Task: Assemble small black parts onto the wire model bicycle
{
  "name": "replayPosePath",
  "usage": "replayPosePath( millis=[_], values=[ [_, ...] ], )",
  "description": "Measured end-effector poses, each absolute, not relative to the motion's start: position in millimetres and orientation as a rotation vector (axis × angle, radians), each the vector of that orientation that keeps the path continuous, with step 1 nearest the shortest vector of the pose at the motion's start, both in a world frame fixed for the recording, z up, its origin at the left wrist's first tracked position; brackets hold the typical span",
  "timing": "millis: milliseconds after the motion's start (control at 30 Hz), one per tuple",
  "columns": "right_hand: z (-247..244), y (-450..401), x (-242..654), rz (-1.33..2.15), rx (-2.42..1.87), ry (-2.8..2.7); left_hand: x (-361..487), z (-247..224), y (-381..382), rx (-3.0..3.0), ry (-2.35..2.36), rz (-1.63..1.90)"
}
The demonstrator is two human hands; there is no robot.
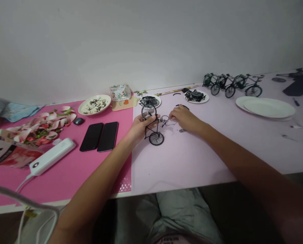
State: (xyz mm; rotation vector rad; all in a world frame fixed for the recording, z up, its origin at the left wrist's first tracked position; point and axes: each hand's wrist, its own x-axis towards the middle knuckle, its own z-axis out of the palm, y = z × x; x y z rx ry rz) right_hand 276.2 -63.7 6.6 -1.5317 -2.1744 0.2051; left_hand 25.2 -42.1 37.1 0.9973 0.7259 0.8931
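My left hand (139,125) is closed round the frame of a black miniature bicycle (156,138), which it holds on end just above the pale table cover. One spoked wheel points up towards the wall and the other points down towards me. To its right, my right hand (183,117) reaches down to the table, fingertips pinched together; what is between them is hidden or too small to name. Small silvery metal parts (164,119) lie between my two hands. A dark curved piece shows just behind my right hand, and another small part lies beneath it.
Behind my hands stand a plate of black wheels (158,98) and a plate of dark parts (206,98). Several finished miniature bicycles (227,86) line the wall. White oval plates (273,107) lie right; two phones (92,136), a power bank (52,156) and a bowl (107,99) lie left.
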Motion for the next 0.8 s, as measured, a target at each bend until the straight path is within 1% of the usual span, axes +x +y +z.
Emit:
replayPosePath(
  millis=[200,367,500,600,800],
  values=[
    [22,-74,260,0.255,-1.341,-2.086,25,37,-43,1.000,0.675,0.921],
    [19,-83,246,0.314,-1.172,-2.065,22,35,-42,1.021,0.606,0.968],
    [16,-88,239,0.351,-1.179,-1.991,20,36,-40,1.120,0.506,1.012],
    [16,-90,236,0.259,-1.213,-1.938,20,41,-42,1.236,0.475,1.032],
    [21,-89,239,0.095,-1.212,-1.949,18,57,-50,1.357,0.630,1.088]
  ],
)
